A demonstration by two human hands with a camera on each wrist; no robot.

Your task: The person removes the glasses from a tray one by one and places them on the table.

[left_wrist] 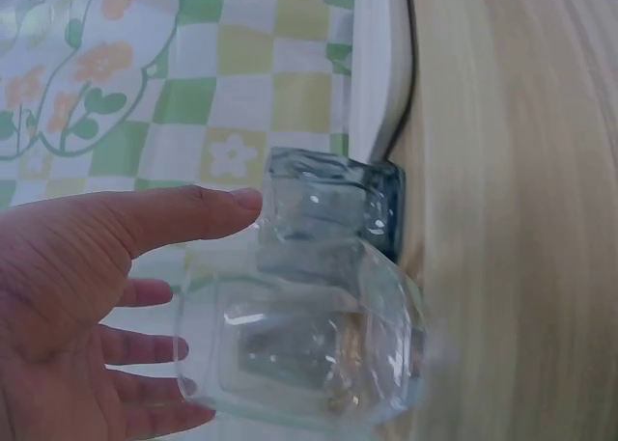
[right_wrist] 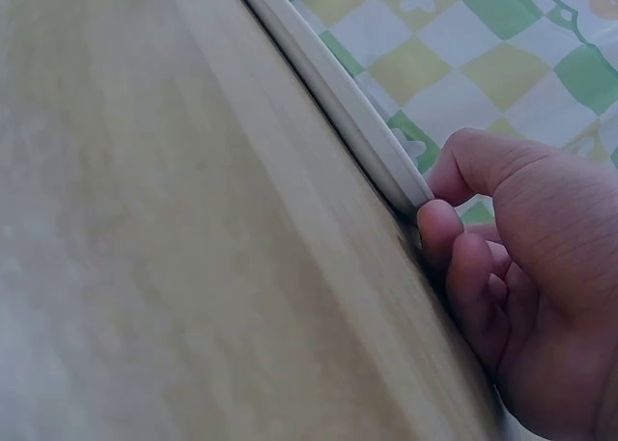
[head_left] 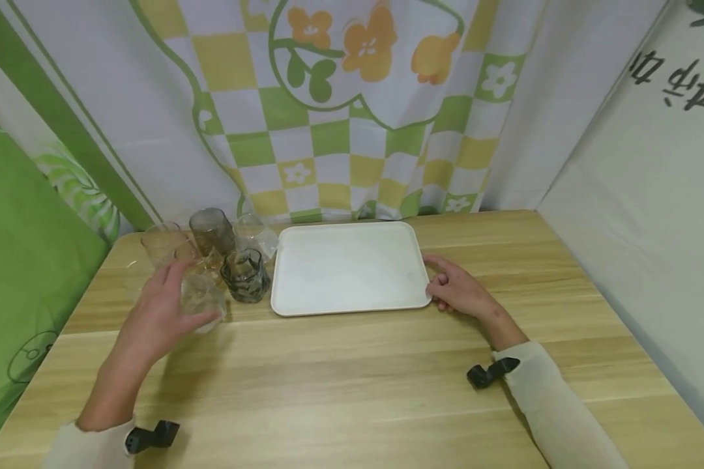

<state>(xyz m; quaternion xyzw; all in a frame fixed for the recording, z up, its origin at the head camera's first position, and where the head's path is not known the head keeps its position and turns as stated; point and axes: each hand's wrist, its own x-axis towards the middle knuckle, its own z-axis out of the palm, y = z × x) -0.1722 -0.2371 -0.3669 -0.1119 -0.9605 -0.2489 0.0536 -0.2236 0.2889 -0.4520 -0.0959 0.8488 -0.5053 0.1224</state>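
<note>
My left hand (head_left: 155, 314) is held around the near side of a clear glass (head_left: 204, 301), thumb and fingers spread apart. In the left wrist view, the glass (left_wrist: 290, 344) shows between the spread thumb and fingers, without a visible squeeze. Just right of it stands a dark grey faceted glass (head_left: 245, 277). A white rectangular tray (head_left: 352, 267) lies flat on the table. My right hand (head_left: 463, 290) holds the tray's near right corner, its index finger along the side. Seen from the right wrist, curled fingertips (right_wrist: 440, 227) meet the tray rim (right_wrist: 357, 132).
Behind the left hand are a smoky grey glass (head_left: 212, 229), an amber-tinted glass (head_left: 161, 241) and another clear glass (head_left: 255, 234), close together beside the tray. A checked curtain (head_left: 334, 143) hangs along the back edge of the wooden table (head_left: 352, 391).
</note>
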